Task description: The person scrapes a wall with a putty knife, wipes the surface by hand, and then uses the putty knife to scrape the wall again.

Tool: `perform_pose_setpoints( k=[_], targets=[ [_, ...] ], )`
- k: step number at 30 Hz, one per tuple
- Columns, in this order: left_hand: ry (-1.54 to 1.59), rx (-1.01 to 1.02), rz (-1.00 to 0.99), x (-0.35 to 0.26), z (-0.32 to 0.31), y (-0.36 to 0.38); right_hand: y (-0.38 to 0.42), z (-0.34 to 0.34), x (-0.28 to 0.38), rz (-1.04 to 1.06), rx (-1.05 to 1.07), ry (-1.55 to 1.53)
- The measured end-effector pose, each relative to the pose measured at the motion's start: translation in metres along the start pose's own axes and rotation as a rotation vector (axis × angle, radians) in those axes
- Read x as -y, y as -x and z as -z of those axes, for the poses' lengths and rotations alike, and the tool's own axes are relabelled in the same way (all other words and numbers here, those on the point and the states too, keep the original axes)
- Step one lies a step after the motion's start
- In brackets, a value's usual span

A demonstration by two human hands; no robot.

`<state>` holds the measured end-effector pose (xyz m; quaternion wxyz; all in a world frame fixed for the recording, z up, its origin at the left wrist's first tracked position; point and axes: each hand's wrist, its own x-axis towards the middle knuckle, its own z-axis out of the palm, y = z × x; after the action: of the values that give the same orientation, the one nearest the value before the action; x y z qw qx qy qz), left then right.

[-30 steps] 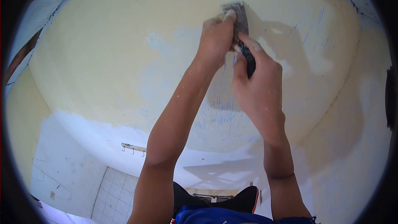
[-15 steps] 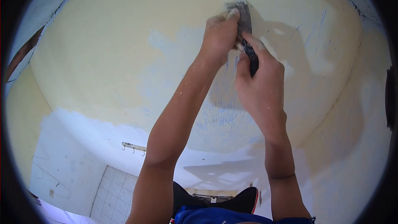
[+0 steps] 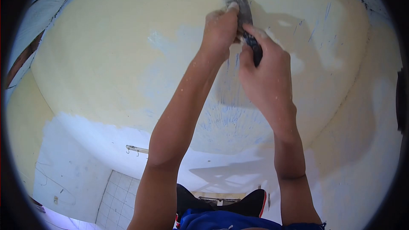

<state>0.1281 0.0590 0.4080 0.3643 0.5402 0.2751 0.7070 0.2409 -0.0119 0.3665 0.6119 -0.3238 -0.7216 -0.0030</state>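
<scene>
Nearest, at the bottom edge, are a blue shirt (image 3: 234, 220) and dark trousers (image 3: 245, 206) with red-and-white piping. Both bare arms stretch up and away from there. The right hand (image 3: 269, 66) is closed around the dark handle of a putty knife (image 3: 244, 13), its index finger extended along the tool toward the blade and its thumb on the handle's left side. The left hand (image 3: 219, 27) is higher, just left of the tool, its thumb pressed flat on the grey blade; its fingers are bent and partly hidden, so how far they reach behind cannot be told. The putty knife thus lies between the hands, handle in the right, blade by the left, tip pointing up against the wall (image 3: 106, 59). Pale residue coats the blade's end. The wall is yellowish with whitish patches and blue streaks. Farther off, lower left, are a hook rail (image 3: 137, 149) and pale tiles (image 3: 116, 200).
</scene>
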Motion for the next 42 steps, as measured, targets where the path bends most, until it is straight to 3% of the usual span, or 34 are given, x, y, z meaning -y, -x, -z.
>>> perform_pose_setpoints(
  k=[2,4,14,19,42],
  targets=[
    [-0.029,0.038,0.002,0.010,0.000,0.008,0.007,0.003,-0.005,0.080,-0.042,0.011],
    [-0.045,0.053,0.020,0.014,0.001,0.009,0.010,0.006,-0.006,-0.068,0.040,-0.013],
    [-0.004,0.022,-0.009,0.002,-0.005,-0.004,-0.005,0.007,0.006,-0.114,0.067,0.006],
    [0.005,0.050,0.033,0.010,-0.006,0.008,0.011,0.002,-0.005,-0.005,-0.008,0.034],
    [0.002,0.071,0.065,-0.011,-0.007,-0.005,-0.013,0.008,0.006,0.013,-0.001,0.102]
  ],
)
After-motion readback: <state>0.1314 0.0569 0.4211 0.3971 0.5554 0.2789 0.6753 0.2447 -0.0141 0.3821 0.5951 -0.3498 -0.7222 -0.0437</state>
